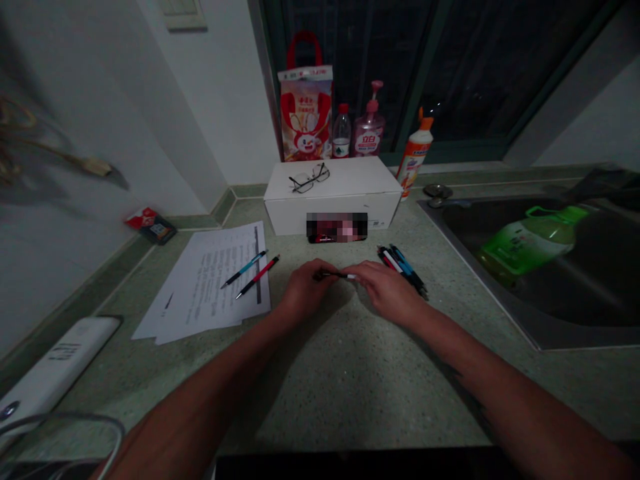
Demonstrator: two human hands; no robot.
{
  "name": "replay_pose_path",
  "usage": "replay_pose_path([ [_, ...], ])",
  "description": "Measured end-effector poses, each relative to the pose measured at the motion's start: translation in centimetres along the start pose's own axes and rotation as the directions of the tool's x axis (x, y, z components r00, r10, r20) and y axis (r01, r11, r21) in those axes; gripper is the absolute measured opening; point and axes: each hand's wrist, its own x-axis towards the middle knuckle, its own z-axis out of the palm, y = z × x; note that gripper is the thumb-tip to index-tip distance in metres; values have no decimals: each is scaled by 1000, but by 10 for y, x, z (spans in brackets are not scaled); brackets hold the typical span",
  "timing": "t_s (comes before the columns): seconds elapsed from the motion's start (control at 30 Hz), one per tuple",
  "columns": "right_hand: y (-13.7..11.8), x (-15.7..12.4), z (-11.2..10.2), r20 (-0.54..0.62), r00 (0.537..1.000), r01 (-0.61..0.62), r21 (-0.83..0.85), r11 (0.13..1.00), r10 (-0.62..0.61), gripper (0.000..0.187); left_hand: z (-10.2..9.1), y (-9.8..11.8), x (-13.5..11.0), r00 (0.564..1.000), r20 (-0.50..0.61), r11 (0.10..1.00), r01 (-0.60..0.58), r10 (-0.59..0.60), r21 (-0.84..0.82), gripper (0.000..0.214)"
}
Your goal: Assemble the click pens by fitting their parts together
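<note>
Between my two hands a white-and-black pen (346, 275) is held crosswise above the countertop. My left hand (307, 287) is closed on its dark end, and my right hand (387, 287) pinches the white end. Just right of my right hand lies a bundle of pens (404, 268) in blue, white, red and black. To the left, a blue pen (245, 268) and a red pen (258, 277) rest side by side on printed sheets of paper (210, 300). My fingers hide part of the held pen.
Behind my hands stands a white box (330, 207) with eyeglasses (310, 179) on top and a partly blurred phone-like object (337, 228) against its front. A sink (530, 333) holding a green jug (535, 240) is at right. A white power strip-like device (60, 360) lies left.
</note>
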Motion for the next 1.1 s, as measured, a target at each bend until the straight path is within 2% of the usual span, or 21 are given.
replay_pose_path([
  [0.13, 1, 0, 1, 3, 1000, -6, 2, 1000, 6, 39, 0, -1, 0, 1000, -2, 1000, 4, -4, 11, 7],
  [0.27, 1, 1, 1, 0, 1000, -25, 36, 999, 25, 37, 1, -4, -1, 999, -26, 997, -43, 44, 57, 8],
  [0.67, 3, 2, 2, -22, 998, -50, 57, 997, 51, 32, 0, -4, 0, 999, -9, 997, -39, 39, 70, 7],
  [0.9, 3, 2, 2, -26, 995, -95, 98, 991, 98, 29, -2, -7, -1, 988, -40, 968, -138, 150, 209, 9],
  [1.0, 6, 3, -3, -116, 965, -222, 108, 969, 234, 23, -3, -8, 0, 980, -93, 970, -159, 178, 185, 9],
  [1.1, 12, 6, -9, -249, 883, -328, 278, 903, 398, 27, -3, -5, -1, 980, -120, 979, -138, 156, 151, 8],
])
